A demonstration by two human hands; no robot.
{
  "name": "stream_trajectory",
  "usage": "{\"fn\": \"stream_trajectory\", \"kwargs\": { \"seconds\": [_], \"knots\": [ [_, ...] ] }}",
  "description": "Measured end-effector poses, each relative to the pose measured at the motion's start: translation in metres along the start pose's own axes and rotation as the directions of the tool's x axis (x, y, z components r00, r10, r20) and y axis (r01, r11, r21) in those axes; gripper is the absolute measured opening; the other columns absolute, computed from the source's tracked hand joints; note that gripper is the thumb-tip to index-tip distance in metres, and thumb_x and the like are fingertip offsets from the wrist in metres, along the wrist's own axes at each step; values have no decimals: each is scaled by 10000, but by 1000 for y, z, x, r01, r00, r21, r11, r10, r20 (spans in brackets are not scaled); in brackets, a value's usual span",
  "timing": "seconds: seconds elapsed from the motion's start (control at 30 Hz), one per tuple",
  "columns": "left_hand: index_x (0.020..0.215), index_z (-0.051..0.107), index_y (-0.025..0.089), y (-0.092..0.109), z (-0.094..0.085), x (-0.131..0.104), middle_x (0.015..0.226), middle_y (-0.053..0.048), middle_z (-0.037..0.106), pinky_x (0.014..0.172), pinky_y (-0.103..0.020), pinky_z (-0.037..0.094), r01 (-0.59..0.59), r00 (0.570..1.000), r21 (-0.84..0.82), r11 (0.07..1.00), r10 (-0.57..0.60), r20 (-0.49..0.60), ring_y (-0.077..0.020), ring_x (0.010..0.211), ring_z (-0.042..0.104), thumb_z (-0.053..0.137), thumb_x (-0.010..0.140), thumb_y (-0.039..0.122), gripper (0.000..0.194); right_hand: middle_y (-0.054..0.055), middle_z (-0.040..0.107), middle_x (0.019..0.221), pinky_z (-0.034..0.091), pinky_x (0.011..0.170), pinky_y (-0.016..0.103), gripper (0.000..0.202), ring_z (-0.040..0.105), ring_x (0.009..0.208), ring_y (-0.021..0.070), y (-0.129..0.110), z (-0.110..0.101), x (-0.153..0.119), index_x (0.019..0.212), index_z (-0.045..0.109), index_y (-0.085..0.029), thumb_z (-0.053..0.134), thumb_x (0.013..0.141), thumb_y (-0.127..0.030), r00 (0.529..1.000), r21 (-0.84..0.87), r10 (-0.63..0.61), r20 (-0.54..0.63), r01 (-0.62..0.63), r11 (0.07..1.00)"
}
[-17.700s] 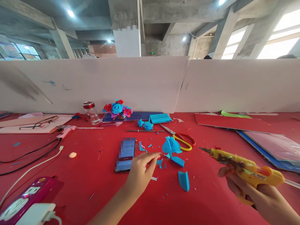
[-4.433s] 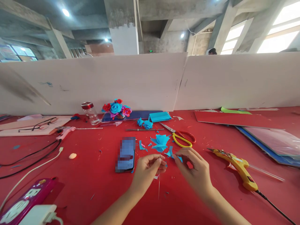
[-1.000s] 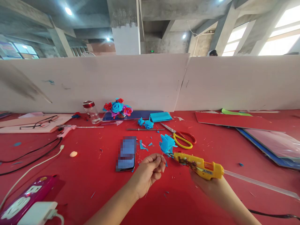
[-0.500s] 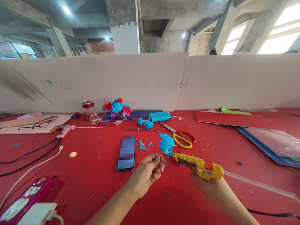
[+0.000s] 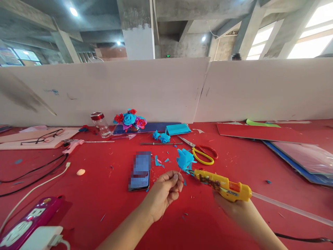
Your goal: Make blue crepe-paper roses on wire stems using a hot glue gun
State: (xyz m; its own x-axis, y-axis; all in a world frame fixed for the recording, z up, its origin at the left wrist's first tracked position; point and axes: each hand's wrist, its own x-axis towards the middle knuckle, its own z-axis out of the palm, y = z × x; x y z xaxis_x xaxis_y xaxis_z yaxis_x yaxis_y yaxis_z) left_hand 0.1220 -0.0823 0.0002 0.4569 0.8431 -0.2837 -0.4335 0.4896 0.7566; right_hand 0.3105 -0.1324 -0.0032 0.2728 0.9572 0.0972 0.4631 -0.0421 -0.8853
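Note:
Between the fingertips of my left hand (image 5: 169,189) is the thin stem of a blue paper flower (image 5: 185,159), which stands upright just above the fingers. My right hand (image 5: 231,208) is wrapped round a yellow hot glue gun (image 5: 223,185), with a clear glue stick (image 5: 288,206) sticking out of its back. The gun's nozzle points left and lies at the base of the flower; whether it touches the petals I cannot tell. Beyond the flower lie scissors (image 5: 203,155) with yellow and red handles. A phone (image 5: 140,172) is left of my left hand.
Small blue flowers (image 5: 164,138) and folded blue paper (image 5: 178,129) lie farther back. A paper bouquet (image 5: 129,119) and a glass jar (image 5: 102,126) stand near the white partition (image 5: 104,90). A pink glue gun (image 5: 74,146) and a power strip (image 5: 31,222) are on the left, card sheets (image 5: 260,133) on the right.
My right hand and the yellow glue gun have shifted slightly to the right. My left hand and the blue flower have stayed almost in place.

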Motion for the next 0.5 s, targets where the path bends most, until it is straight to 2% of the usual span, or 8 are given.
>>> {"fn": "stream_trajectory", "kwargs": {
  "seconds": [0.17,0.33,0.5],
  "knots": [
    [704,584,114,0,0,0,554,12,480,390,-158,135,5,1000,-16,1000,-5,-16,-38,471,307,724,689,288,223,-61,346,399,221,365,232,274,302,373,84,2,-5,-1,493,393,-218,500,695,-370,1000,2,-7,17,7,1000],
    [691,586,115,-1,1,1,559,16,467,398,-166,144,-3,999,-3,1000,3,-35,-42,476,309,718,694,284,215,-57,352,437,241,362,224,238,306,404,89,-1,-4,-2,506,402,-216,518,667,-348,998,67,-31,56,28,997],
    [692,593,116,-1,0,1,559,15,469,398,-161,140,-7,1000,-3,1000,7,-21,-42,478,303,721,687,290,216,-48,393,450,294,382,231,189,352,419,106,3,1,-1,520,431,-219,515,653,-323,999,45,-28,37,26,999]
  ]
}}
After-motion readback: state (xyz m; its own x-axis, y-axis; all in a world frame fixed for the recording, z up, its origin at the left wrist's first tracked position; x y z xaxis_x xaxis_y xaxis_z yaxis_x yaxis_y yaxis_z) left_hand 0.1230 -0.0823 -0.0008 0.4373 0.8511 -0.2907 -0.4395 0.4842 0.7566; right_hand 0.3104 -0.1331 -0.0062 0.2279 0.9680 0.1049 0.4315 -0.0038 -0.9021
